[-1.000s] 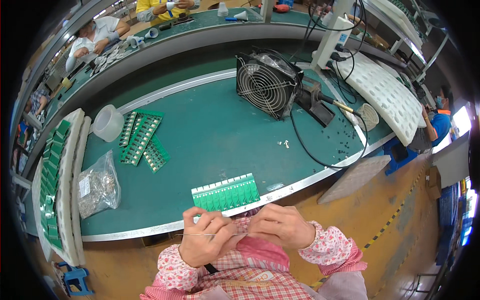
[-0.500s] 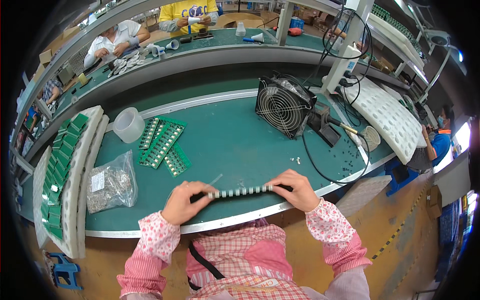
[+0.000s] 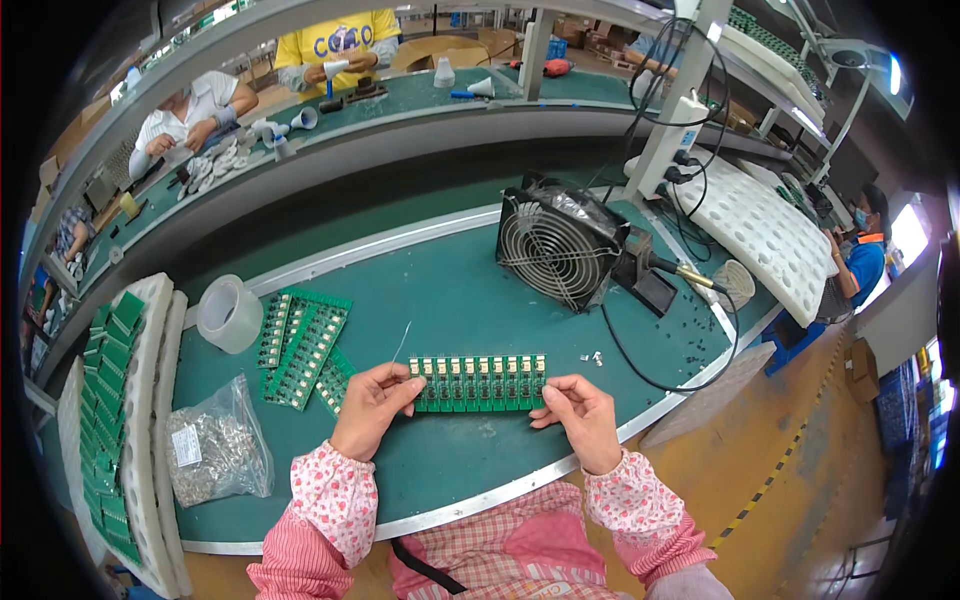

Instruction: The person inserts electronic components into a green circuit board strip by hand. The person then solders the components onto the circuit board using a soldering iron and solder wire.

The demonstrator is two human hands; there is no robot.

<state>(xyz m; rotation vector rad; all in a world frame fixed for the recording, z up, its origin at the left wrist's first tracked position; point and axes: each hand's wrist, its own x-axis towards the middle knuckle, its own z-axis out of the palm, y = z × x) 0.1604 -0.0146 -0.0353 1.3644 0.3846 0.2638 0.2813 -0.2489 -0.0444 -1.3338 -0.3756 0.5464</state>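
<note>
Between my two hands is a long green circuit board panel point(image 3: 478, 384), its face with a row of white connectors and dark parts turned up toward me. My left hand point(image 3: 372, 405) pinches its left end, thumb on the face. At the right end my right hand point(image 3: 578, 415) grips the edge between thumb and fingers. A thin strand of wire point(image 3: 403, 342) rises beside the left hand. Just left of it lies a small pile of similar circuit boards point(image 3: 307, 345), crossed over each other.
A clear bag of small metal parts point(image 3: 220, 450) and a tape roll point(image 3: 230, 314) lie at left, beside foam trays point(image 3: 150, 400) with green boards. A black fan point(image 3: 560, 240), soldering iron point(image 3: 690, 272) and stand occupy the right. Loose white bits point(image 3: 594, 358) lie near my right hand. Co-workers sit beyond.
The circuit board panel has turned from edge-on to face-up, showing its parts. My view has shifted slightly, and both hands still hold the ends.
</note>
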